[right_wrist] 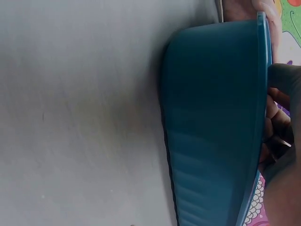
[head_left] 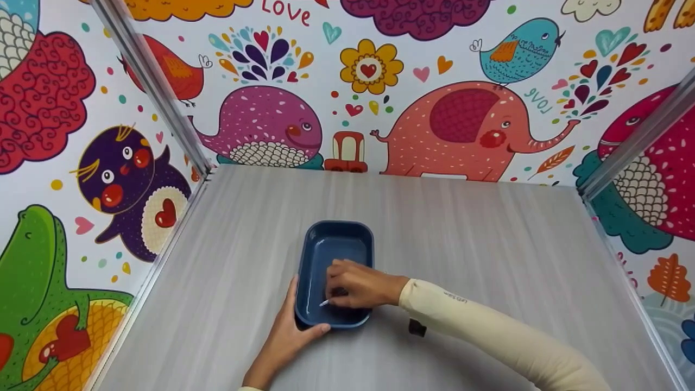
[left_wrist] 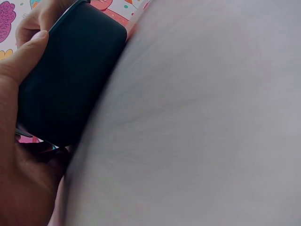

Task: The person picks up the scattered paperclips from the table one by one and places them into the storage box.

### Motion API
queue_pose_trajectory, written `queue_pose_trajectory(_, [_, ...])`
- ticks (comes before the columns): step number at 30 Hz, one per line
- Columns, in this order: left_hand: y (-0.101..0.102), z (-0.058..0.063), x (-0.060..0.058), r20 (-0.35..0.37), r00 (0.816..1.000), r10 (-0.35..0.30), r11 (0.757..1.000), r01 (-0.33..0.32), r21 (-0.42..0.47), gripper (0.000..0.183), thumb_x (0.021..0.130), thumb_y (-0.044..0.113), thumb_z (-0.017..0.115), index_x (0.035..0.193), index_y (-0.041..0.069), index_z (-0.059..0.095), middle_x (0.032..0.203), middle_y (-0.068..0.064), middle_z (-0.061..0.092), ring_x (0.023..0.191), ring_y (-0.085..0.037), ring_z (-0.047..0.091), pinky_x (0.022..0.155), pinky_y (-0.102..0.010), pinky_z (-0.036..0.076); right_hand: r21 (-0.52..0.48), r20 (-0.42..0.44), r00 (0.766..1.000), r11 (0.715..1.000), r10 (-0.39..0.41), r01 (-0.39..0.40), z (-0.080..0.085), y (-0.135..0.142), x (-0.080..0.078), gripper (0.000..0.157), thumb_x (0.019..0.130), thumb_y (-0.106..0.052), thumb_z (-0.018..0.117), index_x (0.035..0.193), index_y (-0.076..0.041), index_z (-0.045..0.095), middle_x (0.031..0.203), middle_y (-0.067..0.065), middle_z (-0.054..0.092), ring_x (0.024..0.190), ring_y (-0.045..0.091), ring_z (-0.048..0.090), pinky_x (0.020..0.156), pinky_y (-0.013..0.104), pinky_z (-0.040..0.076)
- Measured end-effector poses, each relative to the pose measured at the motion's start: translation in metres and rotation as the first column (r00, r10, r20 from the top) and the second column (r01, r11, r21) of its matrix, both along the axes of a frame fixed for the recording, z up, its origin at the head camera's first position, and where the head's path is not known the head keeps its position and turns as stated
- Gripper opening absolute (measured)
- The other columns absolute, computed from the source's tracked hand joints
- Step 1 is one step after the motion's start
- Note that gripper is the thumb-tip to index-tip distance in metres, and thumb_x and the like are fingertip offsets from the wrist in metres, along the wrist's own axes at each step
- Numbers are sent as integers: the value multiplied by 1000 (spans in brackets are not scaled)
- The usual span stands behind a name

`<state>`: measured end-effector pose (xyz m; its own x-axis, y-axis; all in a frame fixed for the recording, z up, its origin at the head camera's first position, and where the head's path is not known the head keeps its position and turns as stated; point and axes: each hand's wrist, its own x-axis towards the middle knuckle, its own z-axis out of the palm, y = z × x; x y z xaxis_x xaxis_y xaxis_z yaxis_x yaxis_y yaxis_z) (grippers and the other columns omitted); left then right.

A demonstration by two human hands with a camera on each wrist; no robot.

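A deep blue rectangular plastic container (head_left: 336, 230) with rounded corners stands on the table. My left hand (head_left: 288, 334) holds its near left corner, thumb at the near rim and fingers along the left wall; the left wrist view shows the container's dark outer side (left_wrist: 75, 70) between thumb and fingers. Over the near right part of the container is my right hand (head_left: 358, 285), fingers curled down inside the rim. Its fingertips pinch a small, thin, whitish stick-like piece (head_left: 324, 303), most of it hidden by the hand. In the right wrist view the container's wall (right_wrist: 211, 103) partly hides those fingers.
The grey wood-grain table (head_left: 461, 233) is bounded by printed cartoon panels (head_left: 450, 130) at the back and sides. Metal rails (head_left: 152, 87) run along the panel corners. A small black piece (head_left: 417, 327) shows beneath the right sleeve (head_left: 488, 326).
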<state>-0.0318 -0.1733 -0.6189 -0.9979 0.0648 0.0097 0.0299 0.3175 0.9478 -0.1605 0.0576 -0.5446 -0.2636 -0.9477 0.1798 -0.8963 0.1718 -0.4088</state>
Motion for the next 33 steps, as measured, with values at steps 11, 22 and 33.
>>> queue_pose_trajectory(11, [1, 1, -1, -1, 1000, -1, 1000, 1, -6, 130, 85, 32, 98, 177, 7, 10, 181, -25, 17, 165, -45, 22, 131, -62, 18, -39, 15, 998, 997, -69, 69, 5, 19, -1, 6, 101, -18, 82, 104, -12, 83, 98, -4, 66, 94, 14, 50, 87, 29, 43])
queue_pose_trajectory(22, [0, 0, -2, 0, 1000, 3, 1000, -3, 6, 130, 84, 30, 98, 177, 7, 10, 181, -25, 17, 165, -45, 22, 131, -63, 17, -158, 48, 992, 980, -116, 122, 7, 48, -2, 6, 98, -11, 85, 103, -9, 82, 100, 0, 65, 95, 16, 56, 90, 37, 48])
queue_pose_trajectory(33, [2, 0, 0, -8, 1000, 2, 1000, -2, 24, 131, 84, 27, 99, 177, 6, 9, 181, -24, 17, 165, -43, 21, 131, -63, 17, -191, 169, 968, 957, -185, 216, -3, 78, 7, 9, 105, -20, 79, 102, -13, 80, 104, -2, 68, 100, 16, 57, 89, 33, 53])
